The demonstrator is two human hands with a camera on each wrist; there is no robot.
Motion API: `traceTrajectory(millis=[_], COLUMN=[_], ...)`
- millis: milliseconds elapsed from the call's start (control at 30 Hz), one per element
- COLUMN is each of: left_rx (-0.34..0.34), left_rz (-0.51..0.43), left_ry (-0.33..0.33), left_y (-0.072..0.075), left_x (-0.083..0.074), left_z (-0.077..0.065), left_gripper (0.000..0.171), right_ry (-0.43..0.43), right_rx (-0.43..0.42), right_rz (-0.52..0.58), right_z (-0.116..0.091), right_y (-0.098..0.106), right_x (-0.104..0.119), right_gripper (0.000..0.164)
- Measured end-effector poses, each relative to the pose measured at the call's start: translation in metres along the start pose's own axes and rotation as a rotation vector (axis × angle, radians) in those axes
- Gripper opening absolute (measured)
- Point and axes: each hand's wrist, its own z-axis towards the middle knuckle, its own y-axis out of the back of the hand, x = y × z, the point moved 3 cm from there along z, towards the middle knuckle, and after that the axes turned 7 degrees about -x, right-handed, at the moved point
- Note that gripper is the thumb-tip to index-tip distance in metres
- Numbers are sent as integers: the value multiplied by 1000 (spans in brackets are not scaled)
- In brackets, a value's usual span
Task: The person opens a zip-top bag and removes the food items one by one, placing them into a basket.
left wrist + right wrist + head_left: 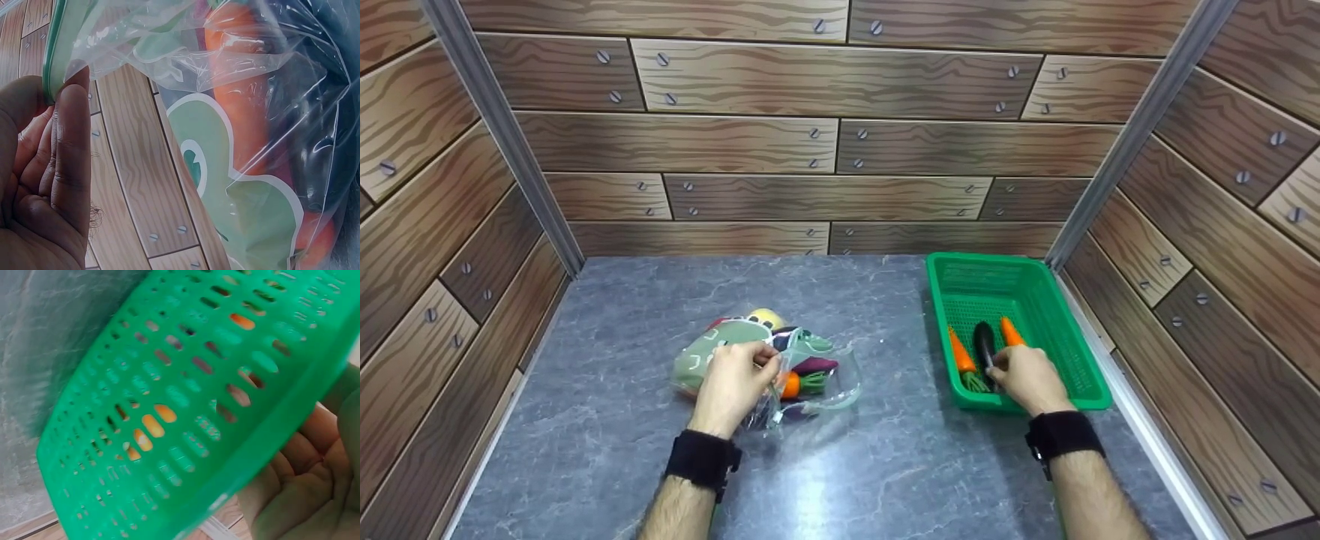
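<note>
My left hand [739,379] pinches the green-edged rim of a clear plastic zip bag [701,352] with green printed shapes. The bag lies on its side; its mouth faces right. Inside it or at its mouth are a carrot [790,385] with green leaves, a purple vegetable [815,366] and a yellow round thing [766,318]. In the left wrist view, another carrot [242,107] shows through the plastic. Over the green basket [1084,352], my right hand [1031,379] holds the lower end of a dark eggplant [984,343]. Its fingertips are hidden in the right wrist view.
In the basket, one carrot [960,351] lies left of the eggplant and another carrot [1011,331] lies partly behind the right hand. The basket stands near the right wall [1207,322]. Grey marbled tabletop [885,465] extends between bag and basket.
</note>
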Motion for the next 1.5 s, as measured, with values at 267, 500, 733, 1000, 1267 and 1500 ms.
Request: traceTrajectory(millis=[267, 500, 733, 1000, 1267, 1500], left_rx=[-4, 5, 7, 2, -3, -6], left_rz=[2, 0, -4, -9, -17, -11], left_ry=[-16, -5, -3, 0, -10, -15], left_y=[0, -1, -2, -2, -2, -3], left_x=[1, 1, 1, 1, -1, -2], left_z=[-1, -2, -2, -1, -2, -2], left_gripper=[9, 9, 9, 9, 8, 8], right_ry=[108, 185, 257, 313, 385, 459], right_rx=[-85, -169, -214, -221, -225, -225], right_rz=[19, 42, 76, 93, 73, 70], right_z=[-3, -6, -12, -22, -28, -36], right_y=[4, 5, 5, -3, -25, -45], right_x=[23, 43, 65, 96, 123, 141], right_gripper=[41, 48, 61, 65, 64, 59])
